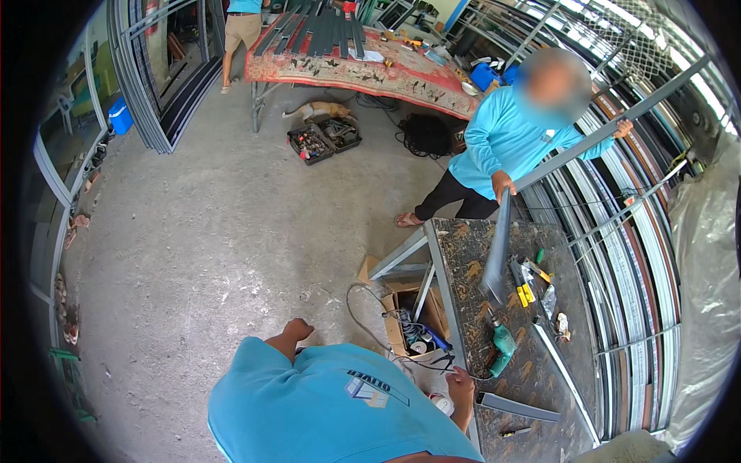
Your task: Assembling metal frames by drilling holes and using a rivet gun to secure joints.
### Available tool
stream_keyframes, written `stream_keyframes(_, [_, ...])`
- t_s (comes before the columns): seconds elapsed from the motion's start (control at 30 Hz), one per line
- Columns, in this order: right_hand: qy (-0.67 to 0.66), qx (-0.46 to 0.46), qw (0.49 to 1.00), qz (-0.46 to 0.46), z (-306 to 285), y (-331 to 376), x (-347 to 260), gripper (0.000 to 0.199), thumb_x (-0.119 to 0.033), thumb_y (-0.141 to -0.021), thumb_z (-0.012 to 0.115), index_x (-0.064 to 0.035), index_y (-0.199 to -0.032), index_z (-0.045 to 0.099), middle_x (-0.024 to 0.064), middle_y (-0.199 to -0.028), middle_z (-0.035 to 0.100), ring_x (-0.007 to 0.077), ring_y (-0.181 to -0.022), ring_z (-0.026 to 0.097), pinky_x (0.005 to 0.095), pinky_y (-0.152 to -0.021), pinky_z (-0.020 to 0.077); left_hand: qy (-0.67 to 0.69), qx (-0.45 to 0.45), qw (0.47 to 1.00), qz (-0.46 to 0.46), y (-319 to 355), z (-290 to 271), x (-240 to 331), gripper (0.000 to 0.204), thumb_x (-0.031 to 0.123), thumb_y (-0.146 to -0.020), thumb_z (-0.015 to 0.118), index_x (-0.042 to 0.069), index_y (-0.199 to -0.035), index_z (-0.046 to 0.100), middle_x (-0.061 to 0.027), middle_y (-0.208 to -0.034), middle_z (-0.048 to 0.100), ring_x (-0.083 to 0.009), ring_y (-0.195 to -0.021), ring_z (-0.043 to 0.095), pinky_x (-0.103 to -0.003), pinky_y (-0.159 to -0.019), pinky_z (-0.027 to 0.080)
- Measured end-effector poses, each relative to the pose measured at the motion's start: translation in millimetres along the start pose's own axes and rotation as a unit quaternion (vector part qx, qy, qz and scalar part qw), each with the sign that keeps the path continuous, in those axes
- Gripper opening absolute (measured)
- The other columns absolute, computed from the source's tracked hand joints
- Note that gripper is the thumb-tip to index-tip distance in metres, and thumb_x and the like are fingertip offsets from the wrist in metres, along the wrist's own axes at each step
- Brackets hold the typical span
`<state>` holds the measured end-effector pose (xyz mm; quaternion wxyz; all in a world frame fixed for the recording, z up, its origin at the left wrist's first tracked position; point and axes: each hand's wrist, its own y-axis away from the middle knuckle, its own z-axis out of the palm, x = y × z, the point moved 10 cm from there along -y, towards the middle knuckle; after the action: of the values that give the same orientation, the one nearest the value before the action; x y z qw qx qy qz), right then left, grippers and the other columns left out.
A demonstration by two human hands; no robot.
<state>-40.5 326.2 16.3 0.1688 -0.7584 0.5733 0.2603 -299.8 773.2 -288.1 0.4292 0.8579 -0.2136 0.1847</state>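
Drill (pixel 503 351) lies on the bench (pixel 532 378), just beyond the right hand (pixel 461 380), whose fingers look bent at the bench's edge; whether they pinch the cord (pixel 482 379) there, I cannot tell. The left hand (pixel 297 330) hangs over the floor (pixel 201 255), fingers seemingly curled, any hold unclear. A short channel (pixel 519 407) and a pale strip (pixel 566 377) lie near the drill. Farther off, a co-worker (pixel 502 127) grips a long bar (pixel 602 136). So far the bench pieces seem unjoined; how much remains cannot be judged.
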Motion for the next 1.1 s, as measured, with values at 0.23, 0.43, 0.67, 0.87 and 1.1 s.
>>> stream_keyframes(0.23, [-0.01,-0.023,1.0,0.01,8.1,5.5,-16.7,0.041,-0.019,-0.077,0.068,-0.0022,-0.114,0.065,0.02,-0.093,0.071,0.0275,-0.087,0.07,0.0345,-0.078,0.0535,0.005,-0.017,1.0,0.012,11.6,-3.8,7.3,0.054,0.048,-0.081,0.058,0.003,-0.11,0.068,-0.0212,-0.119,0.062,-0.037,-0.113,0.057,-0.044,-0.097,0.045])
stream_keyframes(0.43, [-0.003,-0.056,0.998,0.019,24.6,-0.5,-14.1,0.042,-0.021,-0.077,0.07,-0.0048,-0.116,0.065,0.0185,-0.096,0.071,0.025,-0.087,0.07,0.034,-0.078,0.0527,-0.001,-0.017,1.0,-0.01,8.1,1.0,-15.3,0.054,0.048,-0.082,0.058,0.003,-0.11,0.068,-0.0203,-0.119,0.062,-0.0363,-0.113,0.058,-0.043,-0.097,0.046])
stream_keyframes(0.67, [-0.005,-0.041,0.999,0.004,24.7,-6.8,-18.2,0.041,-0.019,-0.077,0.07,-0.0046,-0.114,0.065,0.0184,-0.094,0.071,0.0244,-0.083,0.07,0.0329,-0.074,0.0534,-0.044,-0.017,0.999,0.003,-1.0,9.9,-35.0,0.054,0.049,-0.084,0.053,0.002,-0.105,0.069,-0.0205,-0.116,0.064,-0.0372,-0.11,0.059,-0.043,-0.096,0.046])
stream_keyframes(0.87, [-0.031,-0.062,0.998,-0.005,31.6,-6.9,-18.1,0.039,-0.018,-0.078,0.069,-0.0048,-0.114,0.065,0.0177,-0.092,0.071,0.0262,-0.085,0.071,0.0337,-0.074,0.0543,-0.089,-0.033,0.995,0.04,-7.4,16.8,-29.9,0.055,0.049,-0.089,0.046,0.001,-0.103,0.069,-0.0209,-0.114,0.064,-0.0371,-0.11,0.058,-0.044,-0.095,0.046])
stream_keyframes(1.1, [-0.038,-0.053,0.998,0.017,33.1,-4.4,1.5,0.039,-0.017,-0.077,0.07,-0.0052,-0.114,0.066,0.0166,-0.089,0.072,0.025,-0.081,0.071,0.034,-0.073,0.0544,-0.066,-0.051,0.996,0.033,-15.9,20.4,-26.4,0.054,0.05,-0.083,0.053,0.002,-0.101,0.071,-0.0207,-0.115,0.064,-0.0376,-0.11,0.059,-0.044,-0.095,0.046])
